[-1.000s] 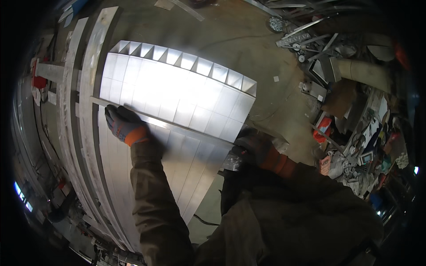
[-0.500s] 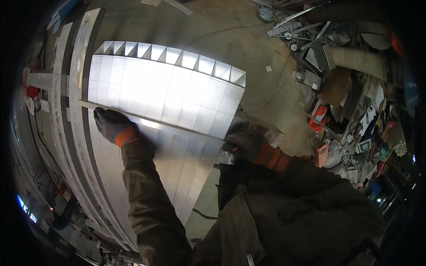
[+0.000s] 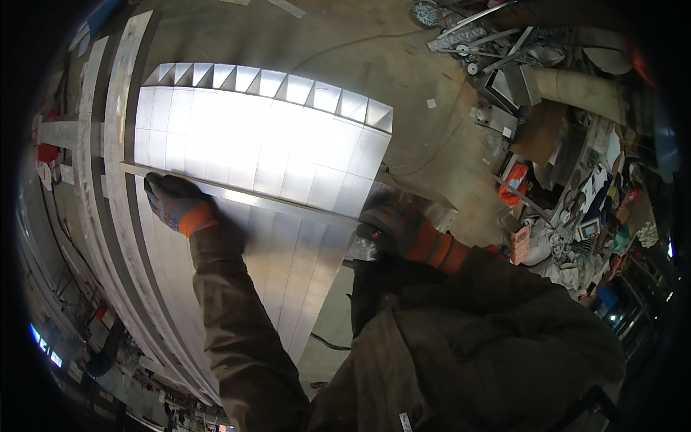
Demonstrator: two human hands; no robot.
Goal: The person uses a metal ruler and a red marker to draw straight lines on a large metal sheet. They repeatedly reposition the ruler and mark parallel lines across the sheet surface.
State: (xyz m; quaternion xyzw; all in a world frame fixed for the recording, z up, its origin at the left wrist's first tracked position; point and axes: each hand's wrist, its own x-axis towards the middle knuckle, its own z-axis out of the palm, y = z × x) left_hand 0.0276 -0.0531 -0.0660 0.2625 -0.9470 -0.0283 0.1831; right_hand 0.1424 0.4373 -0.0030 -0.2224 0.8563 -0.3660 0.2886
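Observation:
Several bright aluminium box profiles [image 3: 245, 129] lie side by side, their hollow ends forming a row at the far edge. Thin lines cross their upper faces. Across them runs a narrow flat metal bar [image 3: 266, 201], slanting down toward the right. My left hand [image 3: 176, 201], in a grey and orange glove, is closed on the bar near its left end, fingers curled over it. At the right edge of the profiles, my right hand [image 3: 396, 227], gloved alike, is closed around the bar's other end. Shadow hides part of its fingers.
Long metal beams [image 3: 115, 129] run along the left under the profiles. A cluttered heap of scraps and tools [image 3: 576, 216] fills the right side, with an orange-red bag [image 3: 513, 183] in it. Metal offcuts [image 3: 497, 54] and a bowl of small parts [image 3: 425, 14] lie at the far right.
The whole view has shifted slightly, so the profiles and bar appear a little further left. Both hands stay on the bar in about the same places.

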